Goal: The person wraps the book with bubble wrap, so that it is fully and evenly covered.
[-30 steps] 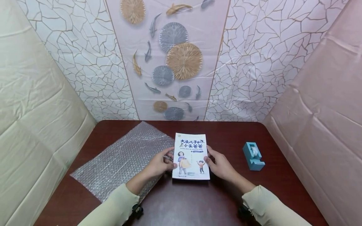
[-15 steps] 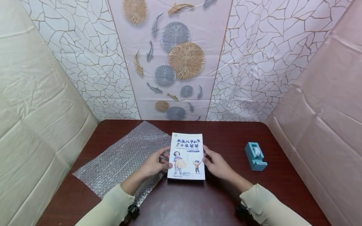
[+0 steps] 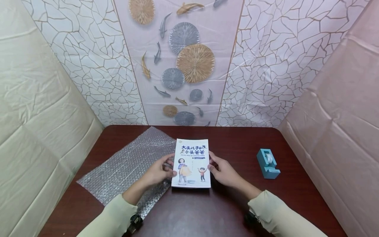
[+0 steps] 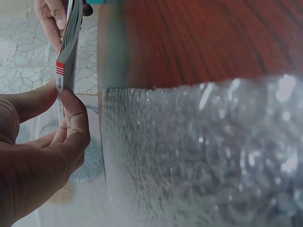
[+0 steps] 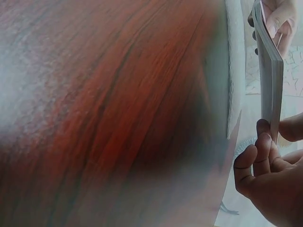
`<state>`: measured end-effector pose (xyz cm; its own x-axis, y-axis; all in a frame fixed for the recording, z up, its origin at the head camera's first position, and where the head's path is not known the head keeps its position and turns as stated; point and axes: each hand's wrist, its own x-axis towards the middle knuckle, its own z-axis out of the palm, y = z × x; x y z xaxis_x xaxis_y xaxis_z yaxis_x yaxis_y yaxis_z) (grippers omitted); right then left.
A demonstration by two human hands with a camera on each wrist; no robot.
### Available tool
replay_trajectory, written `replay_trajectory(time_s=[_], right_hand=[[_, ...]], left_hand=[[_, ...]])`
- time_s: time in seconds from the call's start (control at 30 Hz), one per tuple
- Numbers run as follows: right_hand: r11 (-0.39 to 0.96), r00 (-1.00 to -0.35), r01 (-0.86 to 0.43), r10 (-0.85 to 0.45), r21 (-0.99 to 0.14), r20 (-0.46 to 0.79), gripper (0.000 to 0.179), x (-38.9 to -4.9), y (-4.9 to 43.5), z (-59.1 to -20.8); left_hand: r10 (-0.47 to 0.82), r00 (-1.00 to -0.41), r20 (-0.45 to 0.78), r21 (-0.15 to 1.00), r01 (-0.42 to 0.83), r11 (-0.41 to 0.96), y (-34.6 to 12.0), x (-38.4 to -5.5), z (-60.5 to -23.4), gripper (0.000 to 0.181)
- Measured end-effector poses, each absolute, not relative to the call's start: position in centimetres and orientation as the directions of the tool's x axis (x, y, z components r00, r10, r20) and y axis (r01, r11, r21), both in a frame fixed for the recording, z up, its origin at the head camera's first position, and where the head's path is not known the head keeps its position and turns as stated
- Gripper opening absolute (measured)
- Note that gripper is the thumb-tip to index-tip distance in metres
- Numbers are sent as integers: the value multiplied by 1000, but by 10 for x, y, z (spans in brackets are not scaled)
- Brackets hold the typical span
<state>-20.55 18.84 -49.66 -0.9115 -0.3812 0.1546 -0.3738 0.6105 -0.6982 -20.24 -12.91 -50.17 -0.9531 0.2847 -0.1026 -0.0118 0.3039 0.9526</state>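
Observation:
A white paperback book (image 3: 191, 164) with blue Chinese lettering and drawn figures is held up above the table, front cover facing the head camera. My left hand (image 3: 158, 171) grips its left edge, thumb on the cover and curled fingers behind. On the opposite edge my right hand (image 3: 225, 171) pinches it in the same way. In the left wrist view the book's spine (image 4: 60, 90), with a red band, lies between thumb and fingers. The right wrist view shows the page edge (image 5: 277, 94) pinched by the right hand.
A sheet of clear bubble wrap (image 3: 127, 164) lies flat at an angle on the left of the dark red wooden table (image 3: 237, 141), partly under the left arm. A blue tape dispenser (image 3: 267, 164) with a roll of tape stands at the right. Patterned cloth (image 3: 189, 98) hangs behind.
Both hands have carried the book a little to the left, over the right edge of the bubble wrap. The grip looks the same; bubble wrap and tape dispenser have stayed in place.

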Motion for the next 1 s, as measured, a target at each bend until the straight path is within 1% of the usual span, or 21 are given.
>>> replay_trajectory(time_s=[0.23,0.4,0.6,1.0], right_hand=[[606,-906,-378,-399,-700,144,64,-209,182,-498],[606,-902,-380,-412,-699,133,65,-209,176,-498],[608,-901,-369,-419,-703,110,65,-211,170,-498],[620,-892,-380,-443,-687,93,68,-216,160,-497]], left_hand=[[251,-961,-114,947,-29,320,-135,-200,-499,87],[259,-959,-116,954,-34,299,-140,-198,-498,87],[249,-962,-115,948,-31,317,-148,-198,-502,87],[226,-968,-108,957,-39,288,-157,-198,-503,79]])
